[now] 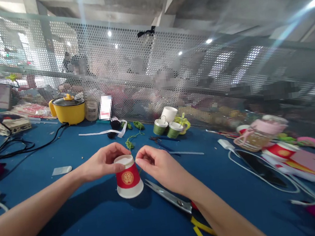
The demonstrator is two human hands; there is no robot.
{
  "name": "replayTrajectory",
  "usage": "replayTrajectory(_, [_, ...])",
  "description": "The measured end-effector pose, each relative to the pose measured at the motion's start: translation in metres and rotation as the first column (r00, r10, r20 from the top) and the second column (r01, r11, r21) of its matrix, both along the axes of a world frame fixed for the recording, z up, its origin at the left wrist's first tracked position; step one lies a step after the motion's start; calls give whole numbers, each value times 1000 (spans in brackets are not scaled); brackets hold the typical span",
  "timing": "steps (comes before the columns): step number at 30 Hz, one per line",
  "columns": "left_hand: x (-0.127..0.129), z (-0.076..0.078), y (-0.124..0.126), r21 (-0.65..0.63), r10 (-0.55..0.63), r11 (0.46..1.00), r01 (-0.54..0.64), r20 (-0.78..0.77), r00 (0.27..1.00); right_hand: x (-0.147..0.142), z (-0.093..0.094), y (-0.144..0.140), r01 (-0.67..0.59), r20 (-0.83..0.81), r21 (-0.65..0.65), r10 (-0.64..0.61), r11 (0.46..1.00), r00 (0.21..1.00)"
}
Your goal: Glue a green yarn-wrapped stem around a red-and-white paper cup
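A paper cup (127, 178) with a red band and gold emblem stands upside down on the blue table. My left hand (105, 161) is closed around its upper left side, the thumb on the front. At its upper right edge, the fingers of my right hand (157, 165) are pinched together; what lies between the fingertips is too small to make out. Green yarn (130, 143) trails from behind the cup toward a small tangle farther back. Scissors (172, 199) with slightly parted blades lie under my right forearm, which hides part of their handles.
Behind my hands stand green-wrapped cups (160, 126), pliers (161, 142) and a white ribbon (99, 132). A yellow electric pot (70, 111) is at the back left, its black cord (46, 142) crossing the table. On the right lie a phone (261, 166) and white cable. A perforated screen (128, 60) borders the back.
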State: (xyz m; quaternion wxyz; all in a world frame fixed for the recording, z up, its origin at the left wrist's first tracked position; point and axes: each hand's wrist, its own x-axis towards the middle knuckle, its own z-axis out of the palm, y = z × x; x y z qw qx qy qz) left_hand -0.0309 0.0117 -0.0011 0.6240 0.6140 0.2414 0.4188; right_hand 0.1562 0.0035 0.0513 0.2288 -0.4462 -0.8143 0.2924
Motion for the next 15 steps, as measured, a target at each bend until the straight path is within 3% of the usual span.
replayTrajectory(6, [0, -1, 0, -6, -63, 998, 63, 41, 997, 1, -1, 1, -28, -32, -14, 28, 1000, 999])
replayTrajectory(15, [0, -2, -1, -15, -67, 998, 68, 55, 996, 4, -7, 2, -77, -86, -20, 75, 997, 994])
